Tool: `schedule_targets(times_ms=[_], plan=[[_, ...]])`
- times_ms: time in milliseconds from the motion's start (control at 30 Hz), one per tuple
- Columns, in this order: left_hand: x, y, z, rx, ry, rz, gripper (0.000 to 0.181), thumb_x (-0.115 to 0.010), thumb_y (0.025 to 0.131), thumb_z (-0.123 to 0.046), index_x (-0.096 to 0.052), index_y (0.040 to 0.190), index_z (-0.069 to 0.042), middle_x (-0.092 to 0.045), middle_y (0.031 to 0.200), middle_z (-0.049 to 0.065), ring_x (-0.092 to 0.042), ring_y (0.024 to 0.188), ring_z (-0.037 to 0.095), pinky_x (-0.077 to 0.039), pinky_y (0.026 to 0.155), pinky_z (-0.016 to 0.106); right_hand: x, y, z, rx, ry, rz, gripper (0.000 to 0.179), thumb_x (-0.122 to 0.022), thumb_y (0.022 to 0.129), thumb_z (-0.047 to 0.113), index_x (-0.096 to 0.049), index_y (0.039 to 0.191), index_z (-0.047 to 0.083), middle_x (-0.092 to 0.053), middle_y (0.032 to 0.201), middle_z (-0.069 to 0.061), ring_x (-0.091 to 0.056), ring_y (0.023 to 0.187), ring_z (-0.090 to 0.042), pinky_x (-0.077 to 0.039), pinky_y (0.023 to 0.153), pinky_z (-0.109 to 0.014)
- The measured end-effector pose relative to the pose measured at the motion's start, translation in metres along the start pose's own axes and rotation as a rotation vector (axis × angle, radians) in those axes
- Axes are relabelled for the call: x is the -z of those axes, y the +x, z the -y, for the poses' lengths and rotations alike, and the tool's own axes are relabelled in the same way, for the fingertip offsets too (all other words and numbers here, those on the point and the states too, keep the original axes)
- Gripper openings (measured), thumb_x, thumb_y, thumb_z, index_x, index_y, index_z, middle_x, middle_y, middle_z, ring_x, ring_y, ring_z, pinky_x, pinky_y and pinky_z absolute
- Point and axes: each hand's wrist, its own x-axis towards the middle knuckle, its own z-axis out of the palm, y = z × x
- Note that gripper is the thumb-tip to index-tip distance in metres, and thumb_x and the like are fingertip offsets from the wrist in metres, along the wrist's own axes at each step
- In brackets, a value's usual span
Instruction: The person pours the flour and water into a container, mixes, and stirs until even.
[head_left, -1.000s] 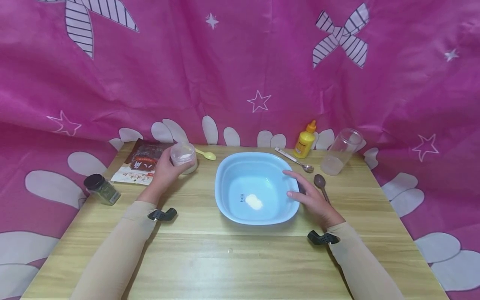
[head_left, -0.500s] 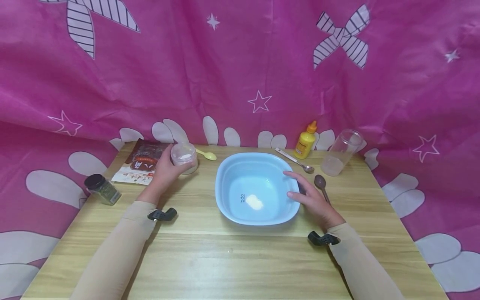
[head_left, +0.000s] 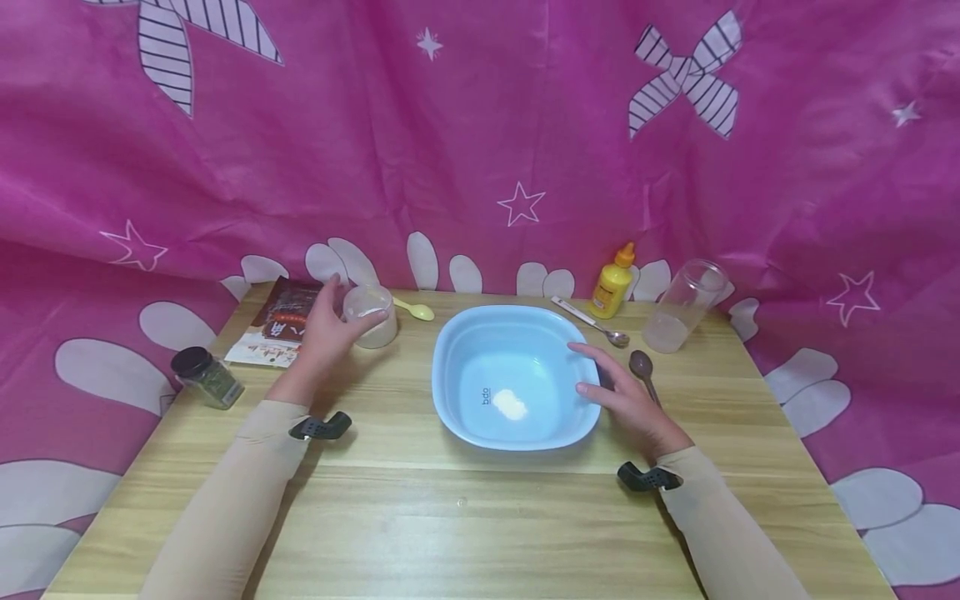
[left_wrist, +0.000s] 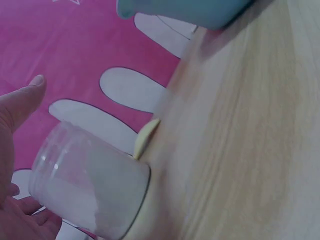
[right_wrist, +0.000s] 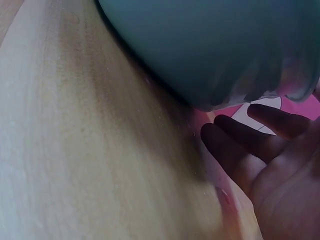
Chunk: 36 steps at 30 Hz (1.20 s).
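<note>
My left hand is spread around the near left side of a clear plastic jar holding white powder. In the left wrist view the thumb stands away from the wall of the jar, and other fingers show behind it. The jar rests on the table, lidless. My right hand rests at the right rim of a light blue basin, thumb and index finger lying over the edge. The right wrist view shows its other fingers loosely extended outside the basin wall. White powder lies on the basin's bottom.
A yellow spoon lies beside the jar. Left are a printed food bag and a black-capped spice jar. Right of the basin are a metal spoon, yellow bottle, brown spoon and clear container with liquid.
My left hand has loosened from the jar and shifted slightly left, its fingers spreading; the jar stays in place. The right hand and basin keep their positions.
</note>
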Motion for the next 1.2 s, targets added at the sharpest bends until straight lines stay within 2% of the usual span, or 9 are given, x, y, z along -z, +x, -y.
schedule_targets(times_ms=[200, 433, 600, 733, 867, 933, 1067, 1167, 1200], plan=[[0.002, 0.0, -0.011, -0.029, -0.015, -0.012, 0.124, -0.091, 0.094, -0.044, -0.009, 0.179, -0.007, -0.032, 0.179, 0.018, -0.03, 0.167, 0.033, -0.027, 0.138, 0.048, 0.005, 0.001, -0.001, 0.019, -0.033, -0.023, 0.063, -0.067, 0.111, 0.036, -0.047, 0.171, 0.032, -0.03, 0.183, 0.001, -0.013, 0.172, -0.031, -0.004, 0.135, -0.074], [0.002, -0.001, -0.022, -0.054, -0.041, -0.033, 0.123, -0.093, 0.092, -0.043, -0.013, 0.179, -0.01, -0.033, 0.18, 0.014, -0.032, 0.166, 0.031, -0.028, 0.137, 0.046, 0.01, 0.0, 0.001, 0.055, 0.039, -0.032, 0.067, -0.067, 0.112, 0.032, -0.04, 0.174, 0.03, -0.036, 0.18, 0.003, -0.031, 0.166, -0.037, -0.022, 0.132, -0.074], [0.0, -0.003, -0.028, -0.137, -0.088, -0.057, 0.112, -0.092, 0.095, -0.034, -0.021, 0.177, -0.007, -0.038, 0.178, 0.013, -0.037, 0.163, 0.032, -0.03, 0.137, 0.044, 0.015, -0.001, 0.006, 0.058, 0.103, -0.053, 0.069, -0.067, 0.112, 0.03, -0.037, 0.174, 0.032, -0.04, 0.177, 0.006, -0.039, 0.163, -0.033, -0.028, 0.13, -0.074], [-0.003, -0.008, -0.035, -0.208, -0.152, -0.081, 0.102, -0.091, 0.095, -0.023, -0.03, 0.174, -0.004, -0.044, 0.174, 0.014, -0.04, 0.161, 0.032, -0.032, 0.136, 0.043, 0.022, -0.002, 0.008, 0.05, 0.135, -0.072, 0.068, -0.065, 0.114, 0.026, -0.035, 0.174, 0.036, -0.04, 0.178, 0.001, -0.042, 0.162, -0.03, -0.036, 0.129, -0.064], [-0.007, -0.014, -0.044, -0.29, -0.187, -0.083, 0.092, -0.089, 0.094, -0.012, -0.038, 0.17, 0.0, -0.051, 0.169, 0.016, -0.043, 0.159, 0.031, -0.034, 0.135, 0.042, 0.031, -0.003, 0.009, 0.061, 0.112, -0.105, 0.066, -0.063, 0.115, 0.021, -0.036, 0.174, 0.035, -0.04, 0.178, -0.007, -0.043, 0.16, -0.037, -0.045, 0.124, -0.06], [-0.009, -0.017, -0.049, -0.329, -0.184, -0.065, 0.088, -0.088, 0.094, -0.008, -0.041, 0.168, 0.001, -0.053, 0.167, 0.017, -0.044, 0.158, 0.031, -0.035, 0.134, 0.041, 0.036, -0.003, 0.01, 0.064, 0.086, -0.13, 0.066, -0.064, 0.115, 0.023, -0.037, 0.173, 0.035, -0.041, 0.177, -0.007, -0.044, 0.159, -0.041, -0.049, 0.122, -0.058], [-0.017, -0.023, -0.059, -0.385, -0.188, -0.003, 0.084, -0.086, 0.094, -0.003, -0.044, 0.167, 0.001, -0.054, 0.164, 0.021, -0.048, 0.156, 0.034, -0.037, 0.133, 0.044, 0.046, -0.006, 0.01, 0.041, 0.061, -0.165, 0.066, -0.065, 0.115, 0.03, -0.036, 0.174, 0.035, -0.042, 0.177, -0.003, -0.043, 0.159, -0.044, -0.052, 0.121, -0.039], [-0.022, -0.028, -0.064, -0.401, -0.19, 0.043, 0.084, -0.086, 0.094, -0.002, -0.044, 0.167, 0.0, -0.054, 0.164, 0.022, -0.049, 0.155, 0.036, -0.039, 0.132, 0.046, 0.05, -0.009, 0.009, 0.003, 0.069, -0.2, 0.069, -0.068, 0.113, 0.038, -0.035, 0.173, 0.038, -0.042, 0.176, 0.003, -0.042, 0.161, -0.037, -0.05, 0.116, -0.021], [-0.023, -0.03, -0.065, -0.402, -0.189, 0.054, 0.084, -0.086, 0.095, -0.002, -0.044, 0.167, 0.0, -0.055, 0.164, 0.021, -0.049, 0.155, 0.036, -0.039, 0.132, 0.046, 0.051, -0.01, 0.009, -0.002, 0.082, -0.21, 0.07, -0.069, 0.113, 0.039, -0.035, 0.174, 0.037, -0.041, 0.177, 0.002, -0.04, 0.162, -0.035, -0.05, 0.116, -0.019]])
